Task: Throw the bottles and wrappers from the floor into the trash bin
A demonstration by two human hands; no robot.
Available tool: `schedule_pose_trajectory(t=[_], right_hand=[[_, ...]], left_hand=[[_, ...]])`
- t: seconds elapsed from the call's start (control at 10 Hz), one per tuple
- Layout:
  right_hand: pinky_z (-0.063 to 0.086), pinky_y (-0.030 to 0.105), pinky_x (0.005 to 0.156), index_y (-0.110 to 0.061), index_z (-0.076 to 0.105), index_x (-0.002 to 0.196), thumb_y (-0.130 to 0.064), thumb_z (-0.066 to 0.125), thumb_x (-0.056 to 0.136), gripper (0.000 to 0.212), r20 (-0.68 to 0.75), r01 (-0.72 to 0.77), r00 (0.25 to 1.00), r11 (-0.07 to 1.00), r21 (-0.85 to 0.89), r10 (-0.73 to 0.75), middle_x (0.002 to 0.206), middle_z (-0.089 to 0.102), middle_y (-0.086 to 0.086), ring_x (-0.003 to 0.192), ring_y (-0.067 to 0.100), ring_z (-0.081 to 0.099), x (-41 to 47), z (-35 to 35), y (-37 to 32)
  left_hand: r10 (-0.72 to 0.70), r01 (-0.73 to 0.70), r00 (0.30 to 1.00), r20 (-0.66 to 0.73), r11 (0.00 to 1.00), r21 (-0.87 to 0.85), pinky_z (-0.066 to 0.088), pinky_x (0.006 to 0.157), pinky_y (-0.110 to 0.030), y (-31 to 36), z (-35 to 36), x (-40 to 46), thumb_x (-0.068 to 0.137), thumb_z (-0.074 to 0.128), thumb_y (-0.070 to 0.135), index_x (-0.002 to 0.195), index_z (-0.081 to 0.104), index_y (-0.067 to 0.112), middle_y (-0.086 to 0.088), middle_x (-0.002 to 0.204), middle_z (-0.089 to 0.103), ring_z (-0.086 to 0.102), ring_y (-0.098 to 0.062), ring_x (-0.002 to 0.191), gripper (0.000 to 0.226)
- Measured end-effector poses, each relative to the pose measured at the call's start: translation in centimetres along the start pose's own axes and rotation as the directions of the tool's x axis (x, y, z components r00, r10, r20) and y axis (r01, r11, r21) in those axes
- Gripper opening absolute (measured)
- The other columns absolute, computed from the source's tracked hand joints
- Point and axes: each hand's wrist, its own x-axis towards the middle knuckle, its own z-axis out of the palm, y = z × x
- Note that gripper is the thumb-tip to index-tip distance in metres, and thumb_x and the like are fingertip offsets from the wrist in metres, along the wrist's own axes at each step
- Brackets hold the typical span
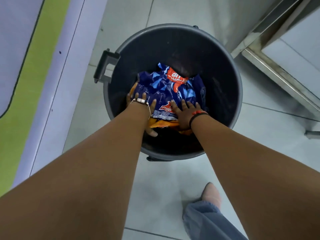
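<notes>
Wrappers (166,89) go down into the bin (239,94): my left hand (142,104) and right hand (183,113) press flat, fingers spread, gripping nothing. Next I lift clear.

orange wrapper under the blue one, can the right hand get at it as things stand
Probably yes. The right hand lies flat on the blue wrapper inside the trash bin, and the orange wrapper pokes out uncovered right beside it, so nothing blocks it.
</notes>
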Motion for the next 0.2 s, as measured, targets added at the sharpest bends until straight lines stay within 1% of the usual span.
schedule_pose_trajectory(t=[0.1,0.2], right_hand=[[-0.006,0.050,0.116,-0.023,-0.022,0.143,-0.049,0.062,0.080,0.108,-0.023,-0.007,1.000,1.000,-0.017,0.006,0.156,-0.015,0.013,0.144,0.030,-0.010,-1.2,-0.2,0.0],[-0.012,0.051,0.114,-0.017,-0.020,0.143,-0.058,0.053,0.082,0.104,-0.201,0.019,0.979,1.000,-0.004,-0.020,0.156,-0.019,0.012,0.143,0.025,-0.017,-4.0,-1.3,-0.3]], left_hand=[[-0.011,0.006,0.994,-0.110,0.999,-0.046,-0.011,0.110,-0.057,-0.4,0.0,-0.9,0.070,0.030,0.082,0.139,-0.024,0.022,-0.015,0.151,-0.025,-0.021,-0.036,0.138,0.106],[-0.026,-0.042,0.855,-0.518,0.992,-0.119,-0.013,0.111,-0.054,-1.5,-0.9,-3.3,0.083,0.019,0.069,0.142,-0.014,0.023,-0.011,0.155,-0.015,-0.017,-0.030,0.140,0.081]])
